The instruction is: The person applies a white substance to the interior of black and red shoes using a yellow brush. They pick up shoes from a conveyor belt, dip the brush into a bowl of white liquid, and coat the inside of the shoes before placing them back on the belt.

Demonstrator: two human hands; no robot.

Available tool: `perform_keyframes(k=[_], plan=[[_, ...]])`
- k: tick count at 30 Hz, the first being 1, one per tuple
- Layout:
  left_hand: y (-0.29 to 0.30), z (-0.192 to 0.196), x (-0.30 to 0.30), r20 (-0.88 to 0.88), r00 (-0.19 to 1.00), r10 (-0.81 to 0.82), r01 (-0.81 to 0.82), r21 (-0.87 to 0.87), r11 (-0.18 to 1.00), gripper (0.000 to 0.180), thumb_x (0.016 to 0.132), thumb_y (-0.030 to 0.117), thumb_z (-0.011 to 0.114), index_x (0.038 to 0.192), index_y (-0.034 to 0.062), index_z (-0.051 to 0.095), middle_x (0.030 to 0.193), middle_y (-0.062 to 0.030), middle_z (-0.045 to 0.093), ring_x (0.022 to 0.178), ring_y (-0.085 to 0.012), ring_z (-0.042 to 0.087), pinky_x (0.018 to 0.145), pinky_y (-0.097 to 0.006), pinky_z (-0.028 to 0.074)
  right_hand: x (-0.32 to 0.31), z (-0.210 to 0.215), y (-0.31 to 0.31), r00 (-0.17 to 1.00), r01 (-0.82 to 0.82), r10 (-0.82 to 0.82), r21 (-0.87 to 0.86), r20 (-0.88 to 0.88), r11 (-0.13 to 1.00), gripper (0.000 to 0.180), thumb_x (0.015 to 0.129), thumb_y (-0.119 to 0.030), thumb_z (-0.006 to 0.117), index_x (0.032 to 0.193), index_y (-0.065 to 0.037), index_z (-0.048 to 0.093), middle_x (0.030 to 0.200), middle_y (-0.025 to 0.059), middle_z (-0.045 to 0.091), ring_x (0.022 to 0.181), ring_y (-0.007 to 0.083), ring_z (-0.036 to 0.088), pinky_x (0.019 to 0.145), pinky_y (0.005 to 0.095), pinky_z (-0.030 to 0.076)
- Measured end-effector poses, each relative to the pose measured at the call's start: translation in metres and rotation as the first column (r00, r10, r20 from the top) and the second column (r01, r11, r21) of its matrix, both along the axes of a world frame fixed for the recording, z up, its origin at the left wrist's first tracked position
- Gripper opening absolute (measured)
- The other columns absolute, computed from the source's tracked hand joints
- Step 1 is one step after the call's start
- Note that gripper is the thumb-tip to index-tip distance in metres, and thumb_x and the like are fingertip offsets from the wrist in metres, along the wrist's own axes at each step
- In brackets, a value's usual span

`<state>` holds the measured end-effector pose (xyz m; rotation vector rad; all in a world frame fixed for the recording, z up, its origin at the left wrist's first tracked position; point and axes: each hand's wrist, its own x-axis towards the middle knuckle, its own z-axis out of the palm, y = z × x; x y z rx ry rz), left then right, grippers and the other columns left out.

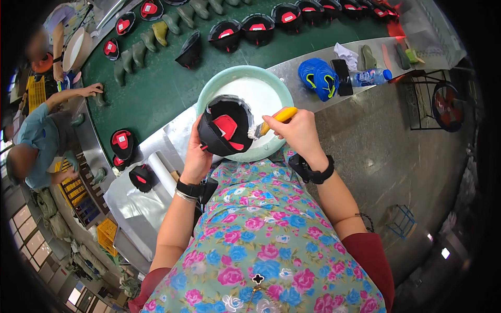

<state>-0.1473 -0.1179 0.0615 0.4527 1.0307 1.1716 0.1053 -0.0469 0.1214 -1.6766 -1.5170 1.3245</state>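
My left hand [196, 157] grips a black shoe upper [211, 136] from its left side, the opening turned up to show a red lining piece with a pale label. White paste coats part of the upper's far rim. In my right hand [302, 136] is a brush with a yellow handle [286, 114], its bristles white with paste and at the upper's right edge. Both hands are over the near part of a pale green basin [286, 93], which holds white liquid.
Black uppers [258, 30] and green shoe lasts [138, 54] line the green table [156, 94]. Blue shoes [319, 78], a phone [342, 77] and a water bottle [371, 77] lie on the metal ledge to the right. Two people work at left; a fan [448, 106] stands far right.
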Motion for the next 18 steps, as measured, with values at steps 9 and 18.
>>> perform_keyframes(k=[9, 18], plan=[[0.006, -0.010, -0.005, 0.111, 0.992, 0.061, -0.062, 0.004, 0.998, 0.057, 0.098, -0.003, 0.044, 0.151, 0.0140, 0.034, 0.138, -0.0084, 0.055, 0.121, -0.0221, 0.059, 0.096, -0.038, 0.054, 0.008, 0.004, 0.008, 0.997, -0.065, 0.065, 0.007, -0.028, 0.998, 0.023, 0.081, -0.021, 0.080, 0.081, 0.001, 0.074, 0.063, 0.0079, 0.069, 0.055, 0.0121, 0.064, 0.054, 0.0274, 0.051], [0.000, -0.018, -0.030, 0.608, 0.790, -0.081, 0.355, -0.345, 0.869, 0.038, 0.102, 0.032, 0.047, 0.127, 0.0041, 0.056, 0.092, -0.0106, 0.069, 0.043, -0.0108, 0.044, 0.035, -0.021, 0.032, -0.008, 0.054, 0.027, 0.918, -0.196, 0.253, 0.205, -0.305, 0.959, 0.016, 0.080, -0.008, 0.080, 0.093, 0.000, 0.075, 0.087, 0.0094, 0.074, 0.078, 0.0141, 0.069, 0.071, 0.0263, 0.053]])
